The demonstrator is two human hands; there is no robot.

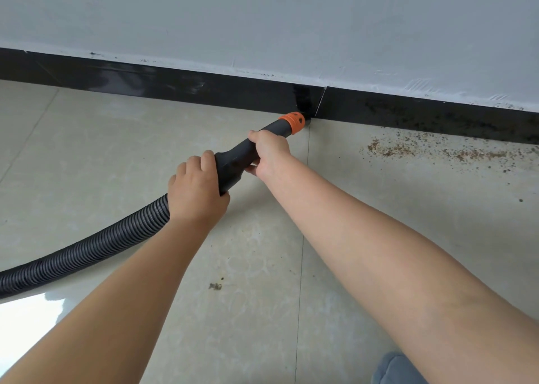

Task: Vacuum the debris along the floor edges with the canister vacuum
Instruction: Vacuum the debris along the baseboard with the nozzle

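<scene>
Two hands hold the black vacuum nozzle (248, 153), a smooth tapered plastic tube whose long axis runs diagonally toward the floor's far edge. Its orange collar (293, 122) points at the glossy black baseboard (204, 89), the tip touching where floor meets wall. The right hand (269, 152) grips the tube just behind the collar; the left hand (195, 190) wraps the wider rear end, where the ribbed black hose (87, 249) trails off toward the left edge. Brown gritty debris (423, 150) lies scattered on the pale glossy floor tiles (87, 150) along the baseboard, right of the nozzle.
</scene>
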